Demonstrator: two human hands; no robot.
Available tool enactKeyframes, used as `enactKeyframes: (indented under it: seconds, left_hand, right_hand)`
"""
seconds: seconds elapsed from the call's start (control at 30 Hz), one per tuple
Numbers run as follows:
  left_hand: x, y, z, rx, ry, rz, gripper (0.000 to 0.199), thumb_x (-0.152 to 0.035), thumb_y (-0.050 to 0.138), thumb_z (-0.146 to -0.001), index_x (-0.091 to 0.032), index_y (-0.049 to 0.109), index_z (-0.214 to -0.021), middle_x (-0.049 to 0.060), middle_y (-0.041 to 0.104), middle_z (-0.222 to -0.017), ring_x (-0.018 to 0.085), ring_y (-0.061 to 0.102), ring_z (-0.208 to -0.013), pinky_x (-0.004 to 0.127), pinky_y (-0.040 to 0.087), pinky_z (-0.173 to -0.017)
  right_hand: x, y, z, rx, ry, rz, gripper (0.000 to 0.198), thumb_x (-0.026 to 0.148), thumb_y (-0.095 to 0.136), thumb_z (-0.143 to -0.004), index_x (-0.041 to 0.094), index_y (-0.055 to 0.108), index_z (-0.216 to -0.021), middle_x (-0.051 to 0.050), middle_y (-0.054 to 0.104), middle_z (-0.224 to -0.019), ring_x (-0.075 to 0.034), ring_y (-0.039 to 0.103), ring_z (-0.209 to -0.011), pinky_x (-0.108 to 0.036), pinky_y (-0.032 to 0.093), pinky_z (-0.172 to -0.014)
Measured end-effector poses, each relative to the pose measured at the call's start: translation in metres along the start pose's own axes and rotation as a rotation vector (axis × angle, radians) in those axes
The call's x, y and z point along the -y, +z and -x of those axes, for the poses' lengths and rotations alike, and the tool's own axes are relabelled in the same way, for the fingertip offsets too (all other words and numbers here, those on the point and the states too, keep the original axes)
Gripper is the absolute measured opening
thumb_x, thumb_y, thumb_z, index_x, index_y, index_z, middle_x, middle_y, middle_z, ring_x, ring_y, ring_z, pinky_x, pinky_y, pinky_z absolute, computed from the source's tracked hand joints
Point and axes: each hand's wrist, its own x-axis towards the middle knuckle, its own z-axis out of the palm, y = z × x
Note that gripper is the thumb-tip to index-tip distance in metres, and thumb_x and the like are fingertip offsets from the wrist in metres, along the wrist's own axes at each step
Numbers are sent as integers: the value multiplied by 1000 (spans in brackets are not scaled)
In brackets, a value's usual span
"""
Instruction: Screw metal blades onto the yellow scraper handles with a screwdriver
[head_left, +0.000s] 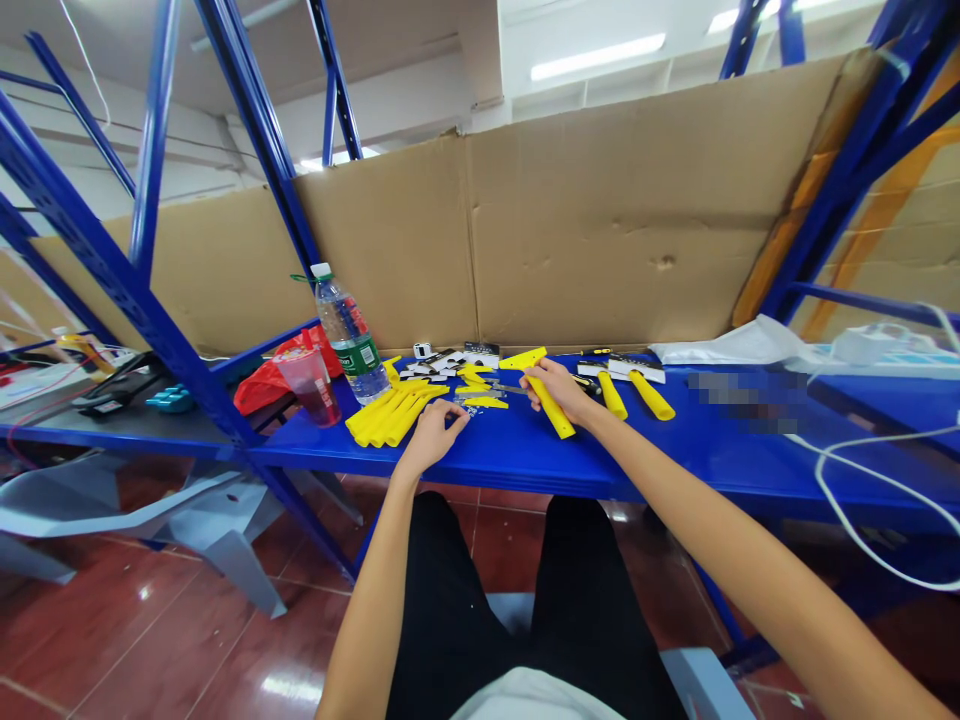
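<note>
My right hand [559,390] is closed around a yellow plastic handle [553,412], whose tube end points towards me. A flat yellow piece [523,359] with holes shows just beyond the fingers; whether it joins the handle is unclear. A thin grey metal strip or shaft [507,388] lies by the fingertips. My left hand [437,432] rests at the table's front, thumb and forefinger brought together beside tiny pale bits [472,411]. What they pinch, if anything, is too small to make out. Several yellow handles [390,415] lie side by side left of it. Small yellow pieces [486,402] lie between the hands.
On the blue table [480,455] stand a water bottle [352,340] and a red-tinted cup [309,385]. Black-and-white cards [480,352] lie at the back. More yellow handles [651,395] lie right. A white cable [825,480] loops over the right side; a cardboard wall [600,220] stands behind.
</note>
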Motion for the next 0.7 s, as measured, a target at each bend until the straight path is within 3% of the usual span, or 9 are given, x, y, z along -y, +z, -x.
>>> enactKeyframes:
  seconds: [0.17, 0.33, 0.47, 0.7]
  left_hand:
    - [-9, 2, -24, -48, 11, 155, 24, -41, 66, -102, -19, 75, -102, 11, 80, -111, 27, 74, -104, 38, 57, -93]
    - [-8, 11, -54, -84, -8, 247, 26, -41, 64, -102, -17, 72, -106, 13, 82, -110, 24, 77, -101, 35, 59, -93]
    - [3, 11, -52, -43, -53, 204, 18, -36, 73, -94, -18, 72, -93, 11, 82, -96, 24, 77, -90, 36, 61, -87]
    - [15, -8, -44, 83, -51, 7, 6, -26, 75, -85, -20, 78, -85, 9, 81, -87, 25, 72, -83, 37, 58, -82]
  right_hand:
    - [1, 6, 5, 79, 19, 41, 40, 46, 88, -85, 22, 58, -96, -3, 76, -85, -12, 57, -50, -28, 52, -43]
    - [-2, 4, 4, 59, 26, 82, 32, 41, 86, -89, 19, 63, -88, -8, 77, -86, -14, 62, -57, -27, 53, -45]
    - [-8, -2, -4, -37, -4, 119, 25, 36, 81, -93, 19, 65, -86, -6, 73, -81, -15, 61, -61, -26, 52, -47]
    - [-18, -6, -12, -110, -71, 234, 26, 29, 92, -82, 19, 69, -74, -4, 72, -71, -16, 60, -63, -25, 49, -55]
